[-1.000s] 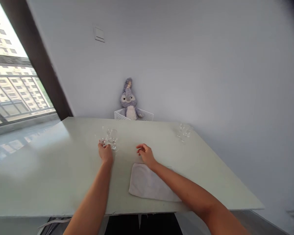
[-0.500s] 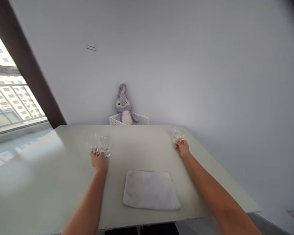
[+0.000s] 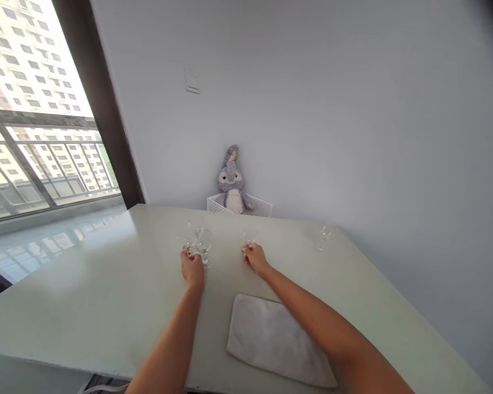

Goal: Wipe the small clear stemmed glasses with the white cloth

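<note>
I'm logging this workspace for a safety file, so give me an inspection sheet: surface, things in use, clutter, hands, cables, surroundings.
Surface: pale table, light glare on its left part.
Things in use: clear stemmed glasses grouped at left; centre glass; far-right glass standing apart; pale cloth lying flat, partly behind the right forearm.
Clutter: plush toy in a white basket at the far edge.
Hands: right hand grips the centre glass low; left hand is at the grouped glasses, grip unclear.
Cables: pale strand, possibly a cable, below the near edge.
Surroundings: wall with a switch plate; window at left.
</note>
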`<action>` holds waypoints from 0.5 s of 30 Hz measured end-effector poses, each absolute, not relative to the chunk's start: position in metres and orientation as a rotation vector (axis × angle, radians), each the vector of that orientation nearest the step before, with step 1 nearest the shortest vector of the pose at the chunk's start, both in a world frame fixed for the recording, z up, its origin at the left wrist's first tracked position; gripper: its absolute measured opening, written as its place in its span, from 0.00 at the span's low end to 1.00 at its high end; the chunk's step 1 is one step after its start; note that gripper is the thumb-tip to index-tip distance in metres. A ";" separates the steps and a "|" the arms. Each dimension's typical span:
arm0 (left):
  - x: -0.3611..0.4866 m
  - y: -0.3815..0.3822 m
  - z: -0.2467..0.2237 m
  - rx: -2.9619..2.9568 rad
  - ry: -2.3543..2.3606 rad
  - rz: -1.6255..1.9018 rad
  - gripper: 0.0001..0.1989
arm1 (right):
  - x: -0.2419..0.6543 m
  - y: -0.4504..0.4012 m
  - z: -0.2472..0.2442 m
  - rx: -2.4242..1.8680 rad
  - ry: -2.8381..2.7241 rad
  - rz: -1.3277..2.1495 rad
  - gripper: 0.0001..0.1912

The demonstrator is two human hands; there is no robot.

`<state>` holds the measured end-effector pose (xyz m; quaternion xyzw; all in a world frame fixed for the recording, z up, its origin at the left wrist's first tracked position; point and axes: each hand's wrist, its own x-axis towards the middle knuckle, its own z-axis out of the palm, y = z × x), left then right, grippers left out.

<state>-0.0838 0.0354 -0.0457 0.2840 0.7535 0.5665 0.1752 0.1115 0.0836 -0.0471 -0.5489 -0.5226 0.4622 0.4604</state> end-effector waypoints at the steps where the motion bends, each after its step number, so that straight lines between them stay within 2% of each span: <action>1: -0.083 0.035 -0.044 0.809 2.139 1.601 0.28 | 0.096 0.087 -0.045 -1.345 -1.309 1.156 0.10; 9: -0.083 0.033 -0.043 0.818 2.130 1.613 0.27 | 0.016 0.105 -0.033 -1.332 -1.425 1.229 0.13; 15: -0.084 0.034 -0.046 0.816 2.113 1.643 0.27 | 0.041 0.099 -0.036 -1.339 -1.436 1.183 0.22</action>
